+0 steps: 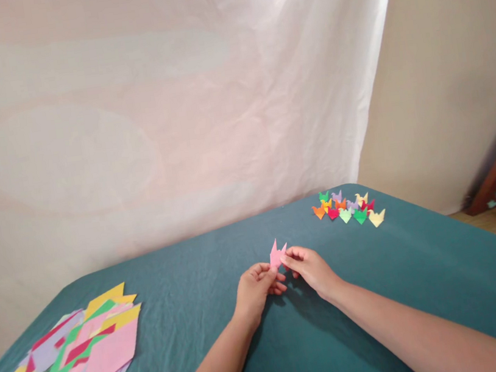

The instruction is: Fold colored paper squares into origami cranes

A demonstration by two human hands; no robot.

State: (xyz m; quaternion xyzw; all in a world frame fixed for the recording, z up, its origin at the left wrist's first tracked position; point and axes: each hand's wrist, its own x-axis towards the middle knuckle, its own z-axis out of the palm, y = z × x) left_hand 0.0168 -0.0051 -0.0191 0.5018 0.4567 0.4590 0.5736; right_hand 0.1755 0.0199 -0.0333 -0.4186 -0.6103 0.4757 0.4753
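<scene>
A small folded pink origami bird (pixel 276 256), with two pointed tips standing up, is held just above the table in the head view. My left hand (pixel 258 288) pinches its lower left part between thumb and fingers. From the other side, my right hand (pixel 308 267) grips its right edge with thumb and forefinger. The fingers partly hide the lower part of the paper. Both forearms come in from the bottom of the view.
Several finished origami birds (pixel 345 214) in many colours stand grouped at the table's back right. At the left lies a loose pile of coloured paper sheets (pixel 110 353). A dark green cloth covers the table (pixel 189 329); a pale sheet (pixel 202 124) hangs behind it.
</scene>
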